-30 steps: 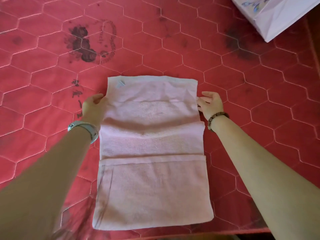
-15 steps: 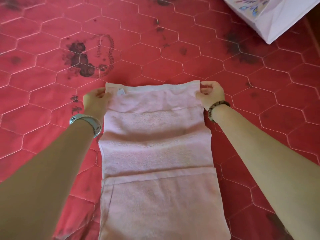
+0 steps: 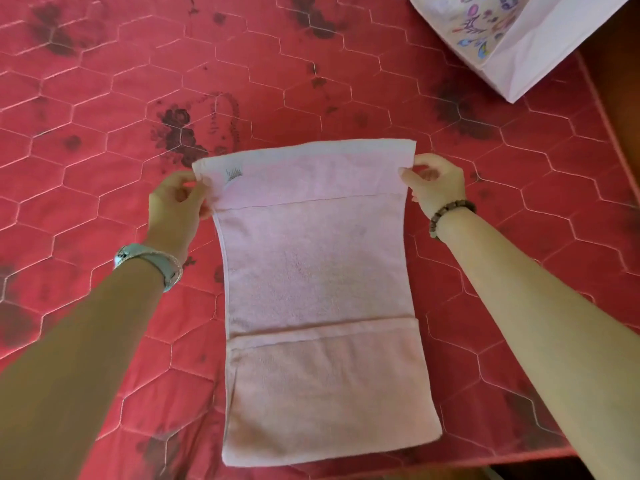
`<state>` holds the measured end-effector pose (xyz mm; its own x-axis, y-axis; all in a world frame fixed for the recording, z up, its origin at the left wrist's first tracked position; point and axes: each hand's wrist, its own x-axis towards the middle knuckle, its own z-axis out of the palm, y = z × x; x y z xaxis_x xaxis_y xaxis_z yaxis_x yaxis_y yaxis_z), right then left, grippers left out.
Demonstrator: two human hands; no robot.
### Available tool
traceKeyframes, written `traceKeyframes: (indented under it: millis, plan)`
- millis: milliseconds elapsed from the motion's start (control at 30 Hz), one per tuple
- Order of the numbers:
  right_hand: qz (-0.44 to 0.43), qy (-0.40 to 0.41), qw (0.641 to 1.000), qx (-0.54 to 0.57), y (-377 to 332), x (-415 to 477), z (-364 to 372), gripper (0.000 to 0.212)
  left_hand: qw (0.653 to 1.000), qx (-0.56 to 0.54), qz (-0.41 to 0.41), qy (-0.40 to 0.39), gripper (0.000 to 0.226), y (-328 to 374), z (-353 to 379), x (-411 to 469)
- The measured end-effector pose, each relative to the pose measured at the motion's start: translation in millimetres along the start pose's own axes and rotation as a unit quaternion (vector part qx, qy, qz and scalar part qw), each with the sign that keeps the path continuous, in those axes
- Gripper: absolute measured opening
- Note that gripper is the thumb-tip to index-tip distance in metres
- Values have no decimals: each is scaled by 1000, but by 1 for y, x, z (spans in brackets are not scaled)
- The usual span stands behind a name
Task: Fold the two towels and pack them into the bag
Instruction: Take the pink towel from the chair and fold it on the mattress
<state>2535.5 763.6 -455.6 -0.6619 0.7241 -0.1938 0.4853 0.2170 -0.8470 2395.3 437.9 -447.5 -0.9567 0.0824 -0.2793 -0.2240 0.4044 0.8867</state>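
Note:
A pale pink towel (image 3: pixel 318 271) lies lengthwise on the red quilted surface, its near part folded into a thicker band (image 3: pixel 332 393). My left hand (image 3: pixel 175 206) pinches the towel's far left corner, by a small label. My right hand (image 3: pixel 434 187) pinches the far right corner. The far edge is lifted off the surface and pulled taut between both hands. A white paper bag (image 3: pixel 509 46) with colourful drawings lies at the far right. Only one towel is in view.
The red quilted mattress cover (image 3: pixel 104 133) has hexagon stitching and dark stains. Its near edge (image 3: pixel 485 462) runs just below the towel's near end, and its right edge passes under the bag.
Both hands slid from the towel's sides up to its far corners, gripped them and raised the far edge. The slack ripple across the middle has been pulled flat.

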Motion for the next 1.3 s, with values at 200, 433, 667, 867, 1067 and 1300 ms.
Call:
traceKeyframes:
  millis: [200, 433, 667, 867, 1067, 1300]
  plan:
    - [86, -77, 989, 94, 31, -62, -15, 17, 993, -37, -88, -67, 16, -48, -21, -64]
    - [133, -135, 978, 92, 104, -119, -20, 38, 964, -139, -222, -32, 60, -112, -25, -117]
    - [219, -155, 957, 113, 129, -141, -24, 20, 986, 50, -147, -59, 28, -138, -19, -145]
    - [127, -142, 980, 55, 125, -142, -33, 28, 988, 27, -139, -58, 29, -136, -23, -148]
    - [129, -163, 978, 8, 129, -148, -30, 28, 986, 27, -151, -60, 30, -142, -22, -153]
    - [79, -168, 981, -54, 130, -150, -26, 41, 985, 36, -163, -38, 30, -148, -15, -151]
